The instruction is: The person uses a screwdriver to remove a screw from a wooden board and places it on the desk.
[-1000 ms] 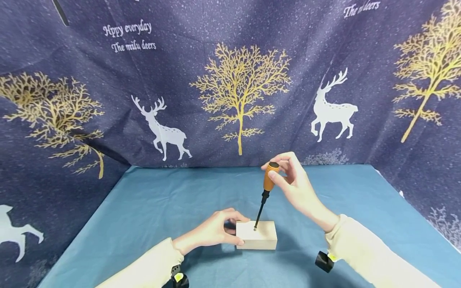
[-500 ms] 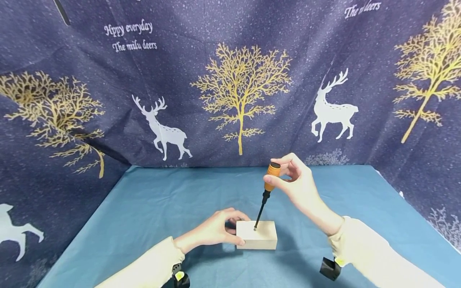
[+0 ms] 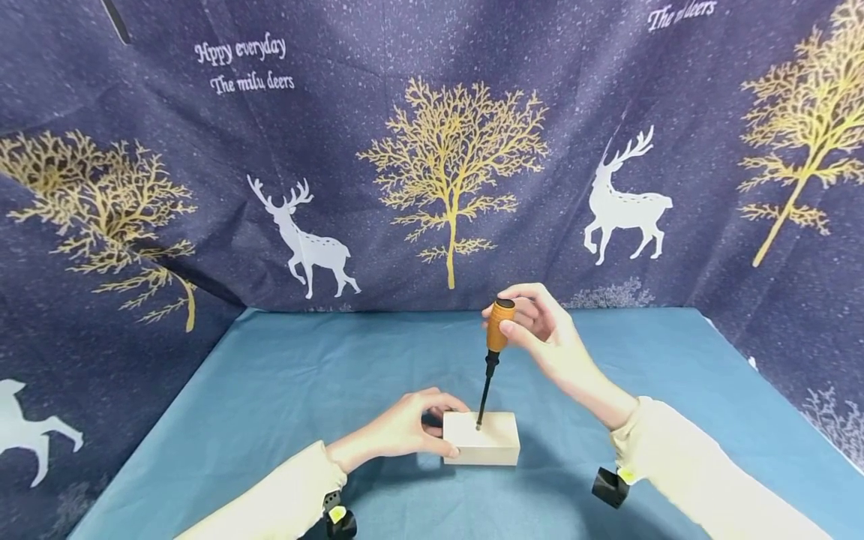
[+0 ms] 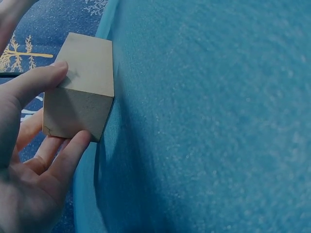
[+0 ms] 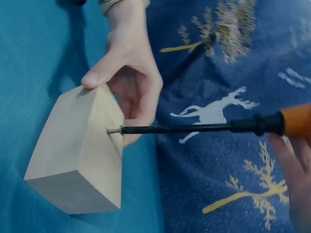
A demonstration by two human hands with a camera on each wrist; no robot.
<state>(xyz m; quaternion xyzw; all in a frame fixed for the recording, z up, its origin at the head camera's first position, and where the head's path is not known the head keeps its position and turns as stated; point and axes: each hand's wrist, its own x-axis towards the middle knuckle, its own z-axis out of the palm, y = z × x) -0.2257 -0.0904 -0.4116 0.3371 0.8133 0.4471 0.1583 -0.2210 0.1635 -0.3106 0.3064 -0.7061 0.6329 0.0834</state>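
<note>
A pale wooden block [image 3: 496, 442] lies on the blue cloth. My left hand [image 3: 412, 427] grips its left end, thumb on the front side and fingers behind. In the left wrist view the block [image 4: 87, 68] sits between the thumb and the fingertips. My right hand [image 3: 550, 337] holds a screwdriver [image 3: 500, 326] by its orange handle, the shaft pointing down and slightly tilted. In the right wrist view a small screw [image 5: 115, 131] stands out of the block's top face, and the black shaft's tip meets its head.
A blue cloth [image 3: 324, 367] covers the table. Behind it hangs a dark blue curtain [image 3: 405, 45] printed with gold trees and white deer. A small black device [image 3: 610, 487] is strapped at the right wrist, another [image 3: 340, 523] at the left.
The right hand turns about the handle: fingers and thumb shift round it, and the handle swings right, then back left to more upright. The left hand and block stay put.
</note>
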